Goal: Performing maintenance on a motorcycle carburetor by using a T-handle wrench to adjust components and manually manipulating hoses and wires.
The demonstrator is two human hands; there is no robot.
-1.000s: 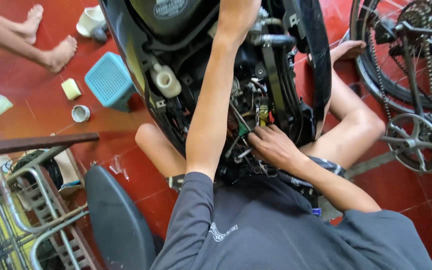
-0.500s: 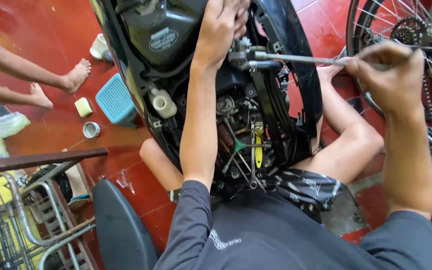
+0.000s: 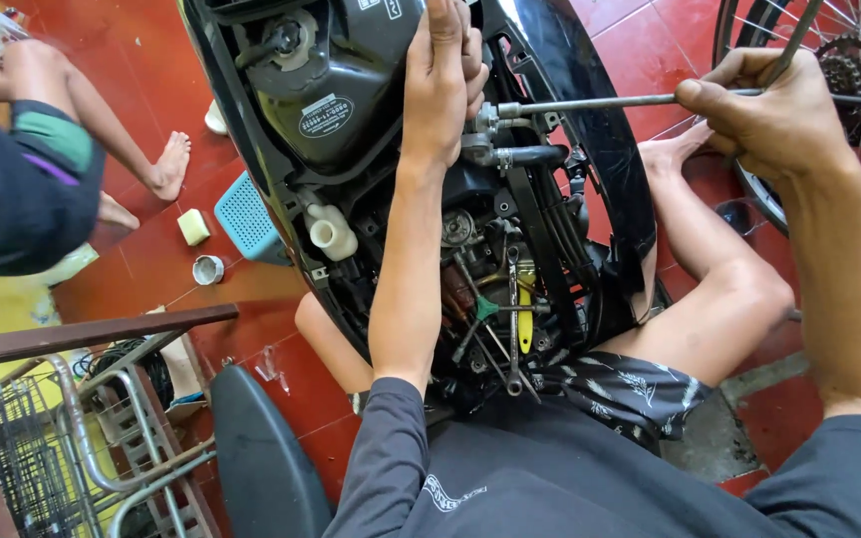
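An opened black scooter body (image 3: 341, 120) lies in front of me with its engine bay exposed. My left hand (image 3: 445, 75) reaches up into it and presses against the parts near a hose fitting (image 3: 510, 154). My right hand (image 3: 774, 115) is closed around the end of a long thin metal rod tool (image 3: 590, 101) that runs left to that fitting. Several wrenches and a yellow-handled tool (image 3: 523, 319) lie in the bay between my bare knees.
Another person sits barefoot at the upper left (image 3: 42, 169). A blue basket (image 3: 244, 214), a small can (image 3: 208, 269) and a yellow block lie on the red tiled floor. A bicycle wheel (image 3: 849, 60) stands at right. A metal rack (image 3: 72, 428) and black seat (image 3: 261, 458) are lower left.
My right hand left the lower engine bay, rose to the upper right and took hold of the long rod. The view has moved closer to the scooter.
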